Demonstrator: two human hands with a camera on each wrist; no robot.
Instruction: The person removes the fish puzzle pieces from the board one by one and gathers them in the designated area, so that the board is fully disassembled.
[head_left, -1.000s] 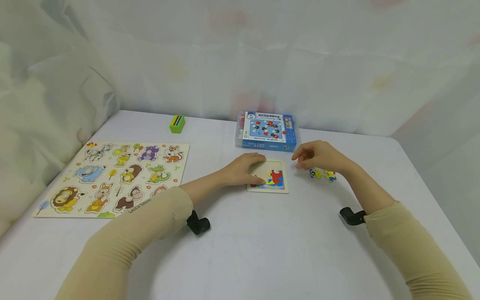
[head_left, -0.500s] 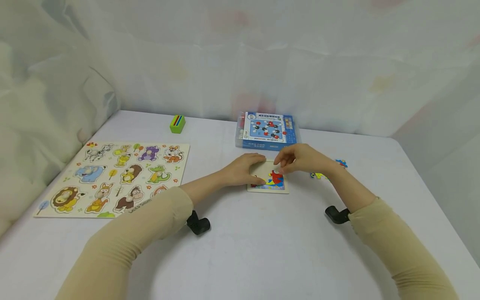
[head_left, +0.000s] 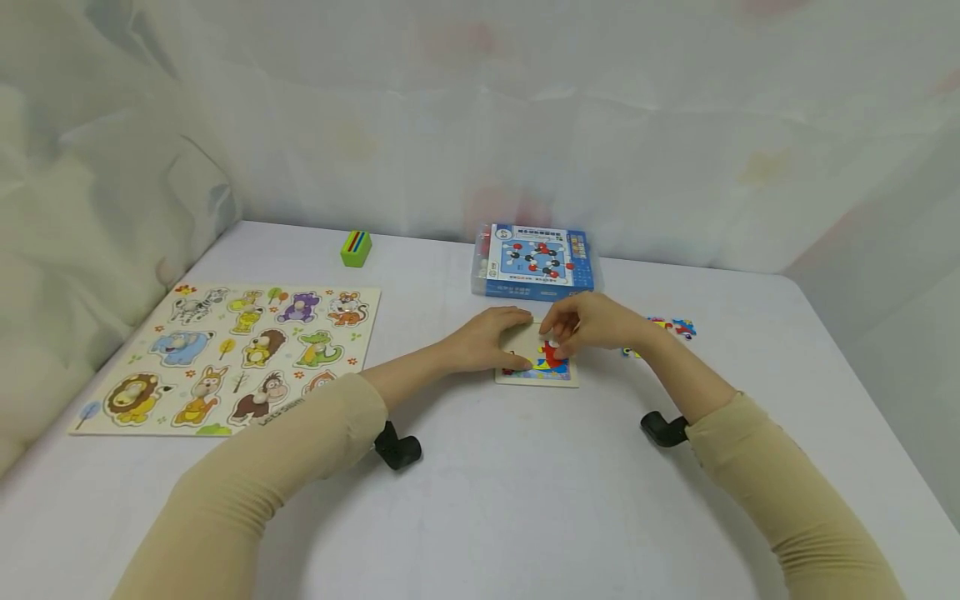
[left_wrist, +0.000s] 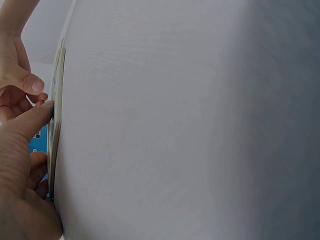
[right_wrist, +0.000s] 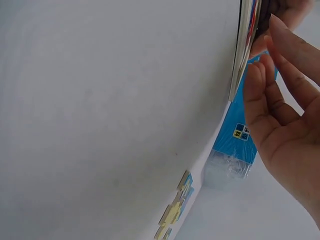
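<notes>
A small square wooden jigsaw board (head_left: 517, 342) lies mid-table, partly filled with red, yellow and blue pieces. My left hand (head_left: 480, 340) holds its left side, thumb near the lower part and fingers at the far edge. Over the board's right half, my right hand (head_left: 596, 323) has thumb and fingertips together at a jigsaw piece with a yellow part (head_left: 542, 351); the fingers hide most of it. In the right wrist view the right hand (right_wrist: 290, 110) is beside the board's edge (right_wrist: 240, 50). Loose jigsaw pieces (head_left: 683, 328) lie to the right, partly behind the forearm.
A boxed molecule model set (head_left: 534, 260) stands just behind the board. At left lies a large animal peg puzzle (head_left: 225, 350), with a small green block (head_left: 356, 248) beyond it. White cloth walls border the table's back and sides.
My right hand has moved left from the loose pieces to the board and lowered onto it. A yellow part now shows beside the red piece. My left hand has stayed in place.
</notes>
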